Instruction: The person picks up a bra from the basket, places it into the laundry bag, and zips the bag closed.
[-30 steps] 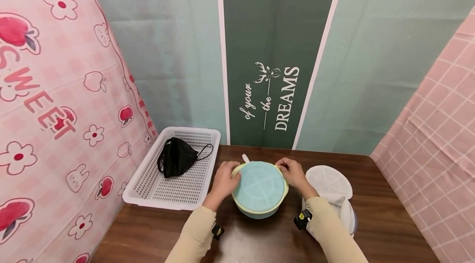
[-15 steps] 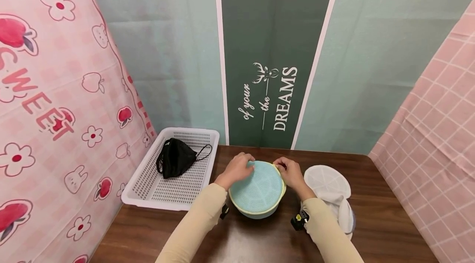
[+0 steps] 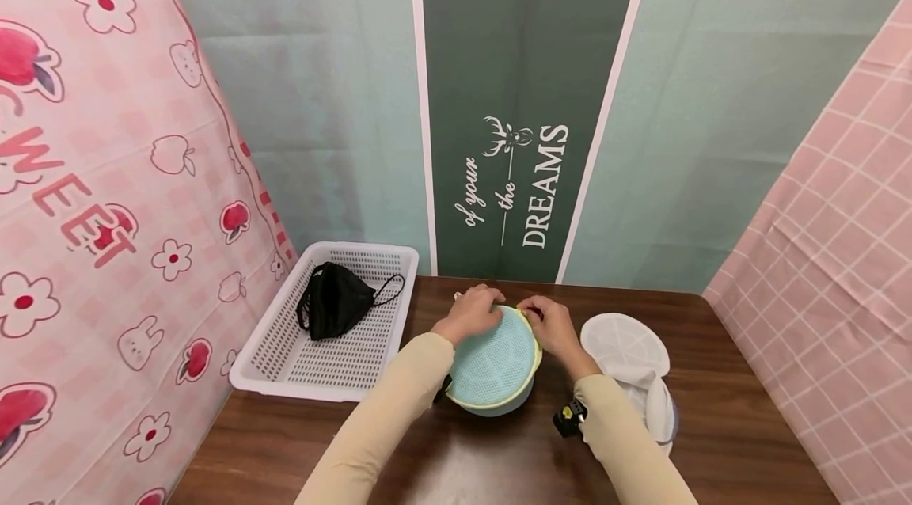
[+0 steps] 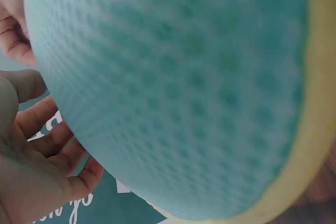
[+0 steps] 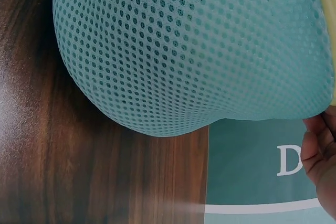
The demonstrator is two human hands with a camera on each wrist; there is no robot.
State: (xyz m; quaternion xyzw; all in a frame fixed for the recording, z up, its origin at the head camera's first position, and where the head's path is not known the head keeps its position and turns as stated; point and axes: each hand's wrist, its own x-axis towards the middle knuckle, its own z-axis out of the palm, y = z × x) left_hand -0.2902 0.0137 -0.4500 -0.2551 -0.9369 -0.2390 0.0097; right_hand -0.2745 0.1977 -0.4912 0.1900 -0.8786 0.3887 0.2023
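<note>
A round light-blue mesh laundry bag [image 3: 495, 358] with yellow trim stands between the two hands. At its upper right edge the right hand [image 3: 556, 327] pinches the yellow trim. The left hand [image 3: 473, 311] lies over the upper left edge, with its fingers pointing toward the right hand. In the left wrist view, the left hand's loosely bent fingers [image 4: 42, 135] reach the bag's mesh edge, which hides the tips of thumb and index finger. The right wrist view has the bag's mesh side [image 5: 173, 51] large in front and the right hand's bent fingers [image 5: 317, 142] at its far edge.
A white perforated basket [image 3: 321, 390] at the left holds a black mesh bag [image 3: 338, 303] with a cord. White mesh laundry bags [image 3: 627, 343] lie at the right of the brown wooden table [image 3: 484, 465]. Printed cloths hang behind and on both sides.
My left hand has moved from the bag's left edge over its top toward the right hand. The blue bag has shifted slightly left, with the right hand staying at its trim.
</note>
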